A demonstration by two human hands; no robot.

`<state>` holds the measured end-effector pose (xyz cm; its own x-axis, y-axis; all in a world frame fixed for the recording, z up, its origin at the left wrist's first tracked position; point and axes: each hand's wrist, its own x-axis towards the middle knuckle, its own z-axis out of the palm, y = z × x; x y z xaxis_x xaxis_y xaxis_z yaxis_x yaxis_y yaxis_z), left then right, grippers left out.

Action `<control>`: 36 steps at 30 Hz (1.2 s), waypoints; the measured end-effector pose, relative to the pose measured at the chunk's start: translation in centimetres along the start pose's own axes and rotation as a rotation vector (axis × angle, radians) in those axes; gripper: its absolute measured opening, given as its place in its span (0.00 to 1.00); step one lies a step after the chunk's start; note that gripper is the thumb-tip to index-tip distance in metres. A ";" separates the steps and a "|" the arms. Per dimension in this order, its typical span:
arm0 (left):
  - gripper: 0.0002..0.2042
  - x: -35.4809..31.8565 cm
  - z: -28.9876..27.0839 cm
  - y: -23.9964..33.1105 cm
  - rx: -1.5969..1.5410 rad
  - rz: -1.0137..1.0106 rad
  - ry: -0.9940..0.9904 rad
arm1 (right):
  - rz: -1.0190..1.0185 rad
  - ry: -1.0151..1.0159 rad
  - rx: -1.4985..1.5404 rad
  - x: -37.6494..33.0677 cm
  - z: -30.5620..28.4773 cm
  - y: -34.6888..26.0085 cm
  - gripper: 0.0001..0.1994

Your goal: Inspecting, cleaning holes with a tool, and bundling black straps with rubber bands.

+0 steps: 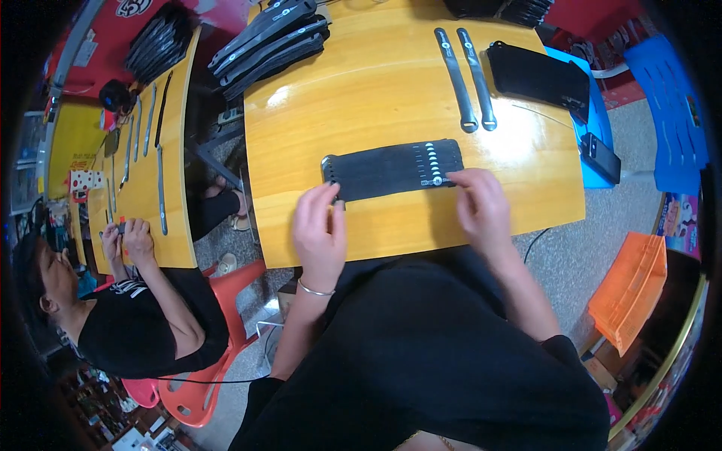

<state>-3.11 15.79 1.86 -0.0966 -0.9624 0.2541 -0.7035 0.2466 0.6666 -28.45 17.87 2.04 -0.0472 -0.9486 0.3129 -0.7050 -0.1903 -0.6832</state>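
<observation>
A flat row of black straps (376, 171) lies edge to edge on the wooden table before me, with pale marks lined up toward its right end and small holes along its left end. My left hand (320, 225) is at the near left corner, fingers and thumb closed about the strap edge there. At the near right corner, my right hand (483, 207) has its curled fingertips on the nearest strap; its thumb is partly hidden. Beyond the row, two loose dark grey straps (454, 79) lie side by side, each with a rounded, holed end toward me.
Stacked black straps (271, 45) fill the far left corner. A black flat bundle (540, 79) and a phone (600, 158) are at the right, by a blue surface (598, 109). An orange crate (630, 289) stands beyond. At left, a co-worker (143, 323) sits at another table (174, 128).
</observation>
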 end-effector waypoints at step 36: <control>0.31 2.3 1.4 3.8 -0.821 -0.086 -0.148 | 0.252 -0.398 0.823 11.3 2.2 -5.2 0.09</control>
<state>-6.95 14.38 4.01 -0.1981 -0.9725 0.1227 0.0181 0.1216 0.9924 -23.74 7.61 7.62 0.2216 -0.9738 -0.0513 0.0211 0.0573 -0.9981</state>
